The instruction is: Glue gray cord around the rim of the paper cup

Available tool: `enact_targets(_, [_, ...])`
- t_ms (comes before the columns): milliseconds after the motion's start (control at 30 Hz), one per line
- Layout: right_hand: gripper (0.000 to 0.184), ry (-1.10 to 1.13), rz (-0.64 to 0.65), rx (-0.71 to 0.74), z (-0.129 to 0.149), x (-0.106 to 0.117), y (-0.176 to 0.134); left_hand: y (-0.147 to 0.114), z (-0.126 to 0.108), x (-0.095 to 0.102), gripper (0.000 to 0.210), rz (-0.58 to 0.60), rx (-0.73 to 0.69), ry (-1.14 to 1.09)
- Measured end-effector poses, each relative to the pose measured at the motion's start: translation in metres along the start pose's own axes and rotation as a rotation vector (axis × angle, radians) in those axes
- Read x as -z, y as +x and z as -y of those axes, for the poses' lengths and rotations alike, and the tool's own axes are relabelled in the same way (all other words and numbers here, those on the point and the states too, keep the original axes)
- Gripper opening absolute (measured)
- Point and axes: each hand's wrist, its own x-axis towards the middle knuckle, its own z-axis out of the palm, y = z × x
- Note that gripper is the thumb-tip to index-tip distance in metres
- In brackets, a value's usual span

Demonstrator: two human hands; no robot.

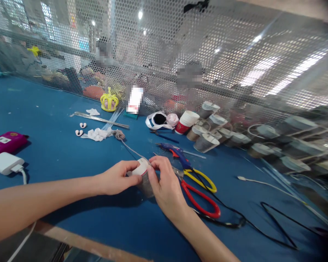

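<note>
Near the front of the blue table, my left hand (123,178) is closed around a small paper cup (140,168), white with a thin red line. The cup lies tilted, and a darker grey-brown part (147,187) shows beneath it, partly covered by my fingers. My right hand (164,183) pinches at the cup's right edge, where a grey cord (132,150) meets it. From there the cord runs back to a small wound ball of cord (119,135). Just right of my right hand lie scissors (200,200) with one red and one yellow handle.
A blue glue gun (175,151) lies behind the scissors, its black cable trailing right. Several cord-wrapped cups (206,142) and stacked paper cups (187,122) stand at the back right. Left are a magenta device (13,143) and white charger (6,163). Perforated mesh (153,47) closes off the back.
</note>
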Motion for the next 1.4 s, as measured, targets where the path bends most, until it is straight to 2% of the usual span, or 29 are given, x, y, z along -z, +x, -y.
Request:
enact_targets(167, [0.005,0.309,0.123,-0.155,0.003,0.012,0.012,-0.001,-0.001,0.001,0.011,0.028,-0.031,0.114])
enact_targets(267, [0.005,0.354,0.264,-0.180,0.012,0.022,0.029,-0.001,0.001,0.002,0.014,0.065,-0.049,0.105])
enact_targets(333, [0.002,0.319,0.324,-0.119,0.024,0.026,0.044,0.000,0.003,0.002,0.016,0.088,-0.051,0.092])
enact_targets(433, [0.005,0.236,0.377,0.056,0.050,0.023,0.071,0.000,0.004,0.002,0.019,0.118,-0.048,0.048])
enact_targets(567, [0.008,0.097,0.563,0.370,0.090,-0.003,0.099,-0.002,0.007,0.001,0.024,0.117,-0.058,-0.004])
enact_targets(633, [0.011,-0.051,0.611,0.434,0.103,-0.021,0.106,-0.004,0.009,0.002,0.029,0.078,-0.043,0.023])
enact_targets(700, [0.011,-0.186,0.711,0.429,0.106,-0.031,0.110,-0.006,0.011,0.002,0.039,-0.031,-0.016,0.104])
enact_targets(733, [0.014,-0.201,0.743,0.423,0.103,-0.032,0.111,-0.006,0.011,0.002,0.036,-0.072,0.003,0.122])
enact_targets(767, [0.016,-0.183,0.752,0.411,0.097,-0.029,0.113,-0.005,0.011,0.003,0.029,-0.056,-0.003,0.102])
enact_targets(800, [0.019,-0.141,0.718,0.400,0.086,-0.022,0.113,-0.005,0.010,0.003,0.025,0.061,-0.045,0.070])
enact_targets(833, [0.020,-0.101,0.653,0.360,0.073,-0.013,0.114,-0.003,0.009,0.004,0.023,0.110,-0.077,0.053])
enact_targets(867, [0.021,-0.126,0.560,0.268,0.057,-0.001,0.114,-0.002,0.007,0.004,0.020,0.091,-0.091,0.061])
enact_targets(900, [0.024,-0.231,0.458,0.136,0.039,0.012,0.113,-0.001,0.006,0.005,0.017,0.060,-0.092,0.078])
enact_targets(933, [0.027,-0.391,0.355,-0.057,0.020,0.025,0.111,0.000,0.004,0.005,0.016,0.038,-0.089,0.080])
enact_targets(967, [0.028,-0.479,0.298,-0.169,0.001,0.036,0.108,0.001,0.003,0.006,0.016,0.015,-0.076,0.089])
enact_targets(1067, [0.016,-0.619,0.272,-0.410,-0.052,0.057,0.091,0.002,0.001,0.006,0.018,0.003,-0.034,0.100])
enact_targets(1200, [0.029,-0.647,0.328,-0.599,-0.090,0.054,0.066,0.001,0.000,0.007,0.019,-0.009,-0.011,0.140])
enact_targets(1300, [0.018,-0.635,0.302,-0.666,-0.098,0.047,0.058,0.000,0.000,0.008,0.019,-0.019,-0.008,0.171])
enact_targets(1400, [0.005,-0.580,0.234,-0.659,-0.097,0.047,0.059,0.000,0.001,0.008,0.019,-0.019,-0.016,0.202])
